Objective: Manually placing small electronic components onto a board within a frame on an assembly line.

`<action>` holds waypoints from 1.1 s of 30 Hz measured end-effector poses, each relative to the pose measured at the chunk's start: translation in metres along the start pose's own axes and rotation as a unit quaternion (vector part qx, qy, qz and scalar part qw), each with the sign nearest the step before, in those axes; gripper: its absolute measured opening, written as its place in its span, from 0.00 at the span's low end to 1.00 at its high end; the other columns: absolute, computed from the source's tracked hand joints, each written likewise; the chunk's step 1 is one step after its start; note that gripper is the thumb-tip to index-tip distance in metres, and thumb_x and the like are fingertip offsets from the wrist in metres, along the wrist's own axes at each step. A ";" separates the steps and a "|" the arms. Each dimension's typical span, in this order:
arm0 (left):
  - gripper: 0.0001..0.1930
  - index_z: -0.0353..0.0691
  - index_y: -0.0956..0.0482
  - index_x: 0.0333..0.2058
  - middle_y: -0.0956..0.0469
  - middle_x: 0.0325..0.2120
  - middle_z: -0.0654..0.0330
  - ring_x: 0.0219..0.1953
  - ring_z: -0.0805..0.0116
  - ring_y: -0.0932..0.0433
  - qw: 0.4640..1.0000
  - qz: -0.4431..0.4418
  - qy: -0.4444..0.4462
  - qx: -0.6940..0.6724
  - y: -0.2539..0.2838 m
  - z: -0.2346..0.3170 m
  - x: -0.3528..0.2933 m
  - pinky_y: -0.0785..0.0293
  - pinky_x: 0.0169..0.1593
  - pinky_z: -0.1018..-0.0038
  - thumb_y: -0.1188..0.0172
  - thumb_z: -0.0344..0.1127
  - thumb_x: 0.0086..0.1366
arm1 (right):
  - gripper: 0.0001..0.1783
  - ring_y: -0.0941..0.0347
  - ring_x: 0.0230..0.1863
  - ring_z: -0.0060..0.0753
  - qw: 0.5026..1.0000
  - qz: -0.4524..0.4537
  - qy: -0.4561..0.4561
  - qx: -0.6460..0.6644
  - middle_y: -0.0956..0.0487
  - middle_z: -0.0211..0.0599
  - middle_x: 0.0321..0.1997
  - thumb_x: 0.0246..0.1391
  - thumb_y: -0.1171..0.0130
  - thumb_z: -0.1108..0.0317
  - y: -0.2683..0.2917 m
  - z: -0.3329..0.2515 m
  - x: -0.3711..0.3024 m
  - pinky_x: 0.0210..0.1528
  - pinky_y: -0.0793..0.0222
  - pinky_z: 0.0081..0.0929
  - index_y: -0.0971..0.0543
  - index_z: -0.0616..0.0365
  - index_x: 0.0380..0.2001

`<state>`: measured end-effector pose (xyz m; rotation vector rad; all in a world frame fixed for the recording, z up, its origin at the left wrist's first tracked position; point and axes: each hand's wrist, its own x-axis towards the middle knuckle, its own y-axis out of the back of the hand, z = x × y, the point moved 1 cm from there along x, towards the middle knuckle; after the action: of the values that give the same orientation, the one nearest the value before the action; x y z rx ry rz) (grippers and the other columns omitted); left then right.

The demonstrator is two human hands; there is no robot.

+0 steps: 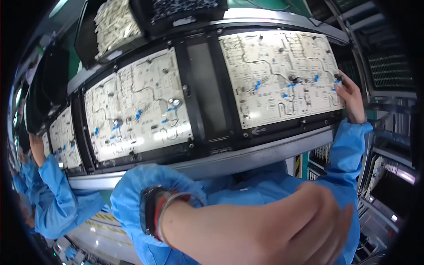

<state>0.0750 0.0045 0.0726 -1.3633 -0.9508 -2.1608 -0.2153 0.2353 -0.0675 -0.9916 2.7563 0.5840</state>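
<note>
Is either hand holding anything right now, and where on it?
Right hand pinches a small dark part at the right edge of the right board. Left hand is curled close to the camera; contents cannot be told.

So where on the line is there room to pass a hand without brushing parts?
Free: the dark blank panel between the left circuit board and the right circuit board, and the grey rail below them. Crowded: both boards are studded with components; the right hand is at the right board's right edge; the left hand fills the foreground.

I see matt white circuit boards (278,73) in black frames at 12 o'clock, a brushed metal rail (247,154), and smooth blue cloth sleeves (349,150).
</note>
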 end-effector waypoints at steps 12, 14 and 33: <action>0.03 0.31 0.27 0.14 0.31 0.14 0.58 0.16 0.67 0.33 0.994 -0.044 0.055 0.085 0.002 0.013 0.005 0.39 0.18 0.78 0.43 0.25 0.39 | 0.32 0.46 0.31 0.16 0.895 0.089 0.215 -0.380 0.35 0.25 0.47 0.45 0.40 0.73 0.001 -0.014 -0.005 0.33 0.48 0.12 0.32 0.50 0.57; 0.03 0.32 0.27 0.14 0.31 0.14 0.59 0.16 0.67 0.33 0.990 -0.032 0.066 0.117 -0.005 0.023 -0.001 0.39 0.18 0.78 0.43 0.26 0.39 | 0.30 0.40 0.38 0.18 0.887 0.095 0.215 -0.398 0.33 0.27 0.50 0.45 0.41 0.74 -0.007 -0.022 -0.012 0.38 0.46 0.14 0.31 0.52 0.56; 0.13 0.34 0.20 0.29 0.23 0.22 0.54 0.25 0.59 0.24 0.911 -0.322 0.237 0.104 0.008 -0.038 -0.004 0.28 0.28 0.71 0.47 0.20 0.41 | 0.19 0.32 0.50 0.43 0.867 -0.157 0.351 -0.317 0.26 0.44 0.46 0.42 0.37 0.69 -0.063 -0.060 -0.038 0.54 0.40 0.35 0.25 0.65 0.40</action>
<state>0.0587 -0.0293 0.0603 -0.3926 -1.5041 -2.5678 -0.1470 0.1883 -0.0217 -2.1191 2.8742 1.3424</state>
